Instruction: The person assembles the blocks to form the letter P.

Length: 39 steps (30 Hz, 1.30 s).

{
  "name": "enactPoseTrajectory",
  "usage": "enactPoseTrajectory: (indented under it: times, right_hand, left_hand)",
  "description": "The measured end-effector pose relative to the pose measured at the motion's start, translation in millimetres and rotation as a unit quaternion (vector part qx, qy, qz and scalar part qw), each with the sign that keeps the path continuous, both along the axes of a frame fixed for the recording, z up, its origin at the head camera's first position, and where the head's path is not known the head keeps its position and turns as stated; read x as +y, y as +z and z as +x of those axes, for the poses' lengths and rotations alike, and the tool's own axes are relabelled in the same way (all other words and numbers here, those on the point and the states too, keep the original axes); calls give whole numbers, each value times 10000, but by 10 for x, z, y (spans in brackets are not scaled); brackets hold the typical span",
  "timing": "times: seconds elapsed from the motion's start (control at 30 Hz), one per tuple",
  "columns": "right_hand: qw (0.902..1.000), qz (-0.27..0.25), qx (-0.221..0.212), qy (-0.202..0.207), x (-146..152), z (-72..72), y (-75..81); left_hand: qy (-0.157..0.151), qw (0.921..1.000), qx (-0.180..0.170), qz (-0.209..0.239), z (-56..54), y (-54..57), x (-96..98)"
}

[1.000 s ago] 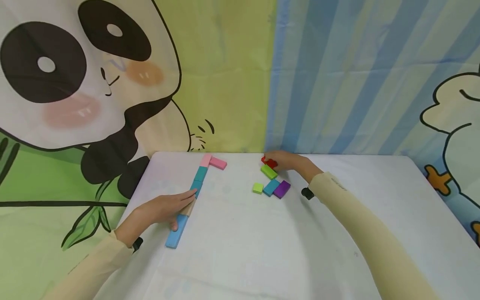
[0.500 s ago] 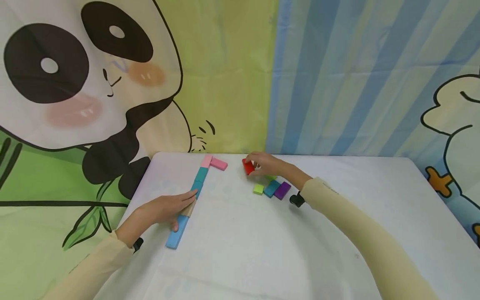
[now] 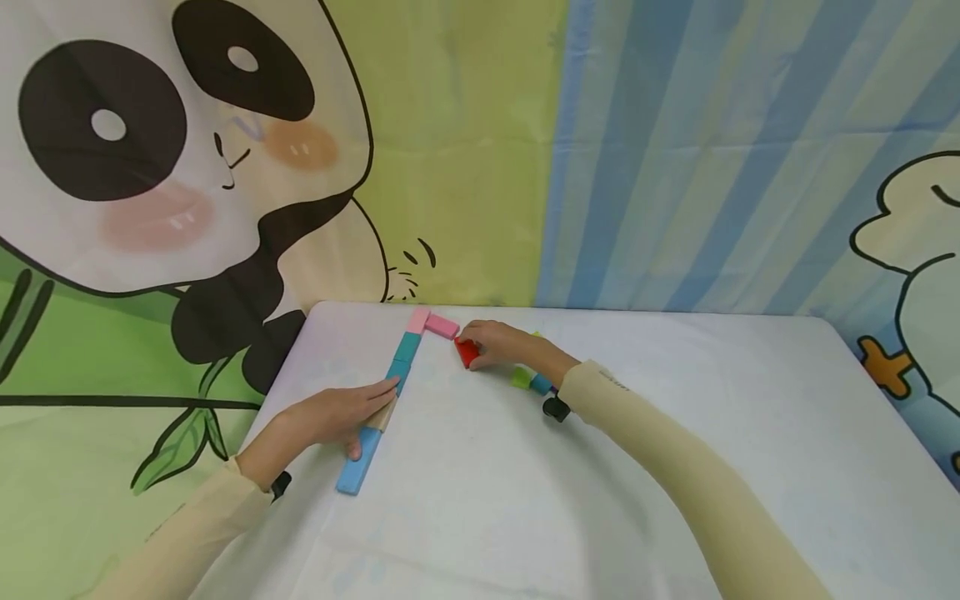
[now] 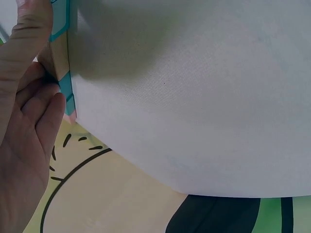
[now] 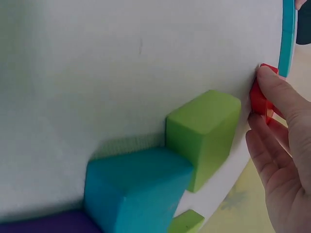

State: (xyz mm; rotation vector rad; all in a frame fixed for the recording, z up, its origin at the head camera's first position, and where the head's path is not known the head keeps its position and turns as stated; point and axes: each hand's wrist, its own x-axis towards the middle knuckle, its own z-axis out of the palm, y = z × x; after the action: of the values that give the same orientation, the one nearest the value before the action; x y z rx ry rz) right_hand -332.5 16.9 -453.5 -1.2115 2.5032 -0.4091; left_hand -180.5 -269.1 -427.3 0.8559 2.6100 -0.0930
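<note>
My right hand [image 3: 504,343] pinches a red block [image 3: 467,354] between thumb and fingers, close to the near end of a pink block [image 3: 442,326]. In the right wrist view the thumb presses one side of the red block [image 5: 259,99]. My left hand [image 3: 330,417] rests along a straight row of blocks with its fingers extended, the thumb on the light blue block [image 3: 360,465]. That row holds a wood-coloured block [image 3: 383,417], teal blocks [image 3: 407,347] and a pink block [image 3: 418,320] at its far end. Part of the row is hidden under the fingers.
Beneath the right forearm lie a small green block [image 3: 521,377] and a blue block [image 3: 540,384]. The right wrist view also has a purple block [image 5: 51,223] and another green block [image 5: 187,222]. Behind the white table [image 3: 450,517] hangs a printed panda cloth [image 3: 450,167].
My right hand has carried the red block left and nearer, from beside the loose green block to the pink block's end. The left hand has stayed on the row.
</note>
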Motion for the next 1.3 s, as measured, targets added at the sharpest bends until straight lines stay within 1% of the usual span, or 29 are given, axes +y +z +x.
enactPoseTrajectory:
  times: [0.17,0.3,0.4,0.5,0.53,0.6,0.67,0.77,0.83,0.87,0.97,1.07,1.13,1.2,1.23,1.3]
  right_hand:
    - [9998,-137,-22,-120,-9,3,-22]
    - [9996,-124,-37,-237,-4,13,-37]
    - [9992,-54,77,-382,40,41,2]
    - [9978,-27,444,-494,197,87,118]
    - [9970,15,586,-511,281,106,169]
    - [9951,139,850,-489,488,127,247]
    - [9937,296,1013,-379,725,136,275]
    - [9948,540,843,-203,1049,134,247]
    - [9969,546,563,-96,1212,132,216]
    - [9978,536,383,-78,1273,133,206]
    - [9987,475,-104,-142,1369,118,196]
    - [9968,674,-346,-272,1373,83,205]
    - [9951,900,-326,-254,1343,45,201]
    - [9944,1005,-266,-182,1308,5,194]
    - [9948,991,-214,-134,1293,-15,189]
    - [9971,732,-92,-162,1273,-46,184]
  left_hand:
    - [117,9999,-108,11,-14,6,10]
    - [205,9996,-177,27,-18,10,23]
    - [239,9995,-209,35,-12,14,38]
    - [222,9996,-176,35,-1,22,47]
    - [169,9998,-120,16,2,22,42]
    - [93,10000,-13,-32,3,12,27]
    - [88,9999,9,-69,5,5,7]
    - [114,9998,-6,-132,8,-6,-24]
    - [164,9998,-62,-102,12,4,-33]
    - [134,9999,-42,-97,13,7,-38]
    - [115,9999,-20,-57,11,4,-42]
    - [69,10000,11,-52,6,-11,-36]
    - [69,10000,-1,-31,5,-19,-27]
    - [44,10000,10,-29,2,-27,-21]
    - [37,10000,21,-20,0,-28,-17]
    - [40,10000,37,-12,-3,-30,-14]
